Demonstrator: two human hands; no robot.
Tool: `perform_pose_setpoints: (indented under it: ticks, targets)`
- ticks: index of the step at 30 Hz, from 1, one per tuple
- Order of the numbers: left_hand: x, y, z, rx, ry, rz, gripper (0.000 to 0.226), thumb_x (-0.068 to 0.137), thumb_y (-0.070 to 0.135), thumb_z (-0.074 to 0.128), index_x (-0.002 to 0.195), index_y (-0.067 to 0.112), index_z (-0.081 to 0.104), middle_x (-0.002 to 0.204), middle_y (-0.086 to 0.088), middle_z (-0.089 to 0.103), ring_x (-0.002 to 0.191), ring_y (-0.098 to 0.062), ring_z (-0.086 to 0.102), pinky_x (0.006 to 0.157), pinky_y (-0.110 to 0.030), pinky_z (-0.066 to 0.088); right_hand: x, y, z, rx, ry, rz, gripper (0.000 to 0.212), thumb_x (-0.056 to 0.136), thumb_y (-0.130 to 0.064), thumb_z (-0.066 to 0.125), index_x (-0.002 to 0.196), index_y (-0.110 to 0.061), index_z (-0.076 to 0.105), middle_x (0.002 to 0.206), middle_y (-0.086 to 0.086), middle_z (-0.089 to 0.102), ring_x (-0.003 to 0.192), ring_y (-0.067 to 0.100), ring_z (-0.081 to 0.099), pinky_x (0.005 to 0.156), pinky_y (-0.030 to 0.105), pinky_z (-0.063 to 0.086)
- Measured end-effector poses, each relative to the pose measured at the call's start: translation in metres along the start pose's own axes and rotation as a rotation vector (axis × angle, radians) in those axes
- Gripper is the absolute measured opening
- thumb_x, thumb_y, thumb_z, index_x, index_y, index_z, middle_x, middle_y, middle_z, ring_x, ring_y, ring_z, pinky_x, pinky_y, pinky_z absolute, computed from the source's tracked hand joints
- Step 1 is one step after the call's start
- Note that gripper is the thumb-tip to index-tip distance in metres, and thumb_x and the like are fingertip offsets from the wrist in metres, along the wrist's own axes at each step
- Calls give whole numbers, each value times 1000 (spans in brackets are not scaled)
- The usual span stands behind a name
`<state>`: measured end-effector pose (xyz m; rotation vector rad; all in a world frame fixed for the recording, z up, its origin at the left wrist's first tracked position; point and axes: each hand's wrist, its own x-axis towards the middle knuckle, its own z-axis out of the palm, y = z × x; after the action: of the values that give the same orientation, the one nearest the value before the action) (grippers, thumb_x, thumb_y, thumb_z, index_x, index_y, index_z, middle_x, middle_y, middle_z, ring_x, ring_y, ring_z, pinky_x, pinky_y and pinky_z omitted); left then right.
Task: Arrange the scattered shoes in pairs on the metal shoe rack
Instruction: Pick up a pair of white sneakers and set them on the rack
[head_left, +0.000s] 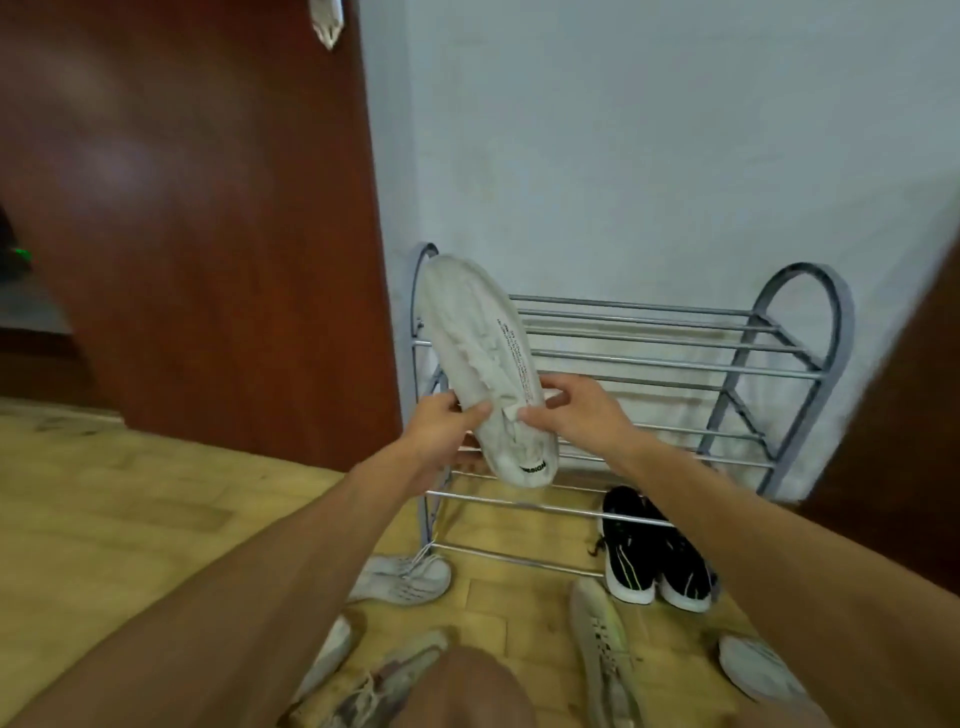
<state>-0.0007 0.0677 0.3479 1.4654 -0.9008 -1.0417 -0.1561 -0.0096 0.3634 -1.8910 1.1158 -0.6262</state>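
Note:
I hold a white sneaker (480, 353) in the air in front of the left end of the grey metal shoe rack (675, 358), its toe pointing up and away. My left hand (441, 423) grips its left side near the heel, and my right hand (576, 410) pinches its right side by the collar. A pair of black sneakers (652, 551) rests side by side on the rack's lowest bars at the right. The rack's upper shelves are bare. Several pale shoes lie scattered on the floor below.
A white sneaker (402, 579) lies by the rack's left leg. A beige knit shoe (602, 644), another white shoe (761, 670) and a grey shoe (363, 686) lie near my knee (467, 686). A brown wooden door (197, 218) stands left; the white wall (649, 145) is behind.

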Motion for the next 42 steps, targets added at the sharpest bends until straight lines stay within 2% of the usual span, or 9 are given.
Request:
perform_pose_setpoints:
  ticks: [9,15,24,28,30,33,35,38,42]
  targets:
    - [-12,-62,-109,24,113,-168,31,95,22,56,119,3,61,107,-11,68,87,-22,67,71,-30,57,22,-20,116,-221,-202,75,66,68,-9,78,129,-6,53,113,13,67,96,30,68,79,47,59]
    - [-1,-133,-143,79,235,-202,27,98,15,49,120,3,57,111,-11,65,88,-22,63,60,-25,56,31,12,194,-273,-313,133,44,64,-14,80,104,-8,65,96,5,68,92,24,67,60,25,53]
    - [-2,-259,-176,134,209,-508,38,102,25,40,124,-2,55,115,-16,64,89,-24,62,69,-31,56,9,111,308,-24,-484,449,34,66,0,73,99,-8,70,93,12,73,87,26,70,78,43,60]
    - [-21,-311,-198,-24,413,-486,31,100,25,46,124,12,61,92,0,66,77,-11,62,59,-15,52,-14,143,355,323,-435,740,37,71,0,73,107,-2,65,101,18,70,86,28,67,58,34,58]
    - [-31,-338,-219,164,512,-473,35,97,8,48,129,14,59,103,-4,66,93,-16,62,73,-15,52,-30,153,372,463,-446,883,36,76,-3,72,110,0,62,108,20,66,93,32,66,57,34,56]
    - [-51,-379,-255,757,537,-668,54,90,10,47,141,28,45,148,-8,37,134,-34,32,106,-42,38,-48,180,384,442,-446,908,42,74,-6,72,115,-6,62,110,17,67,96,30,67,63,35,59]
    - [-65,-394,-271,748,543,-856,65,90,17,50,150,26,27,156,-10,18,140,-37,21,113,-47,30,-53,197,383,375,-436,869,43,74,-7,74,115,-11,63,111,13,67,98,30,66,65,34,60]
    - [-74,-406,-273,581,501,-959,73,93,28,52,154,16,12,155,-13,28,133,-36,40,97,-39,43,-59,211,376,306,-439,856,41,75,-8,72,116,-13,64,108,10,67,96,26,66,76,39,61]
    - [-74,-411,-269,505,614,-981,62,90,32,53,145,10,32,151,-17,27,120,-39,48,89,-42,50,-65,214,369,263,-474,880,41,77,-13,72,116,-11,61,110,11,66,92,24,67,64,33,62]
